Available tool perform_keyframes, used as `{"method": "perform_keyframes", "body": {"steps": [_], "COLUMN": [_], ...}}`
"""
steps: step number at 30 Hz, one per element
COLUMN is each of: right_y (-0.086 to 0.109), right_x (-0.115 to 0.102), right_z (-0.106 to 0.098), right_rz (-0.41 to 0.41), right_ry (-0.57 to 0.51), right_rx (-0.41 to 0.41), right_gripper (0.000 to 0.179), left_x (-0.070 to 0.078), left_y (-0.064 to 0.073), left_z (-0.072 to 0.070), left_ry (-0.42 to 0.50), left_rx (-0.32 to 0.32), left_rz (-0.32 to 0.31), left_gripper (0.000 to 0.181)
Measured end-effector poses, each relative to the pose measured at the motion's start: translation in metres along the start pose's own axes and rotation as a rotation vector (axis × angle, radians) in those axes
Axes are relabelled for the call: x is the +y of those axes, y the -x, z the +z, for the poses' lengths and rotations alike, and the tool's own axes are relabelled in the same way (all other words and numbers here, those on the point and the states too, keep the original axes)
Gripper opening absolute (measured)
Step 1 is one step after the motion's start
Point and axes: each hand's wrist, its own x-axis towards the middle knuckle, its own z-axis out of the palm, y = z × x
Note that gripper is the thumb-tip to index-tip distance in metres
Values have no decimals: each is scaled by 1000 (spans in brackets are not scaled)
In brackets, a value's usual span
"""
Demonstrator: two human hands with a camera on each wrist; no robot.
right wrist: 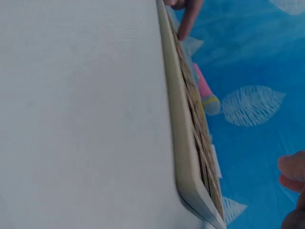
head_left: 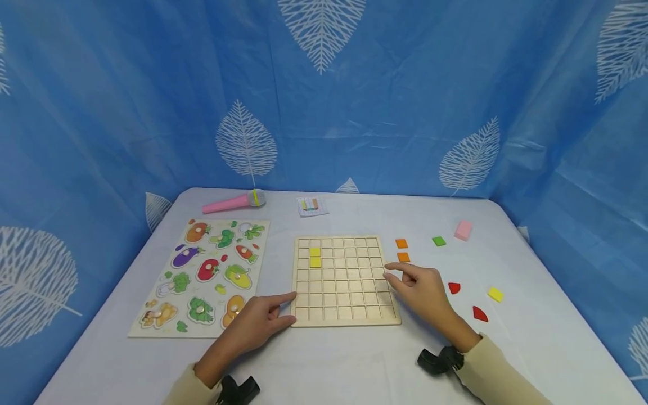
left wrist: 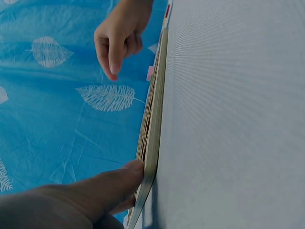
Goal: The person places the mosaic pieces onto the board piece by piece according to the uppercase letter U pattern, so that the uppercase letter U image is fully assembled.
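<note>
Nearest: tan sleeves [head_left: 498,374] w/ black gadgets [head_left: 440,360] strapped at both wrists. L hand [head_left: 255,320] sets thumb & index against the L edge of the wooden grid board [head_left: 349,324], fingers extended, not wrapped round it; prob. to steady it & keep it square to the body. R hand [head_left: 425,289] is by the board's R edge, thumb & index apart, nothing btwn them; looks lifted off the rim, though the wrist views are dim, so the exact gap is hard to call.

Board lies flat, centre of table, w/in easy reach of both hands. Two yellow tiles [head_left: 315,262] sit in adjoining cells, 2nd column from L, toward the far end; other cells bare. Loose bits are all on the R, likely kept handy for that hand: two red wedges [head_left: 454,288], one loose yellow tile [head_left: 495,294], two orange tiles [head_left: 401,243] just beside the board, a green tile [head_left: 439,241], a pink block [head_left: 463,230]. On the L, veg puzzle [head_left: 152,333], out of the way. Beyond: small picture card [head_left: 312,206], face up & prob. placed for easy viewing, & a pink toy mic [head_left: 233,204].

Surface: white cloth-covered table [head_left: 349,360], slightly creased. Room: blue curtain [head_left: 395,157] w/ white leaf prints, back & both sides.
</note>
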Motion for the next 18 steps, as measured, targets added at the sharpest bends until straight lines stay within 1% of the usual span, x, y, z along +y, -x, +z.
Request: {"method": "perform_keyframes", "body": {"steps": [3,6,10,13,18], "right_y": [6,14,27,36,47], "right_x": [3,9,19,28,51], "right_z": [-14,-28,-45,-59,-85], "right_rz": [25,56,131,189,285], "right_ry": [25,52,89,140,218], "right_rx": [35,51,40,33,34], "right_gripper": [20,20,18,18,22], "left_x": [0,-1,0,1,0], "left_y": [0,0,-2,-2,-3], "left_z": [0,0,0,0,0], "left_ry": [7,8,-2,-10,2], "left_rx": [-2,-4,0,-1,-12], "left_rz": [-1,3,13,8,1], "left_gripper": [50,51,51,51,51]}}
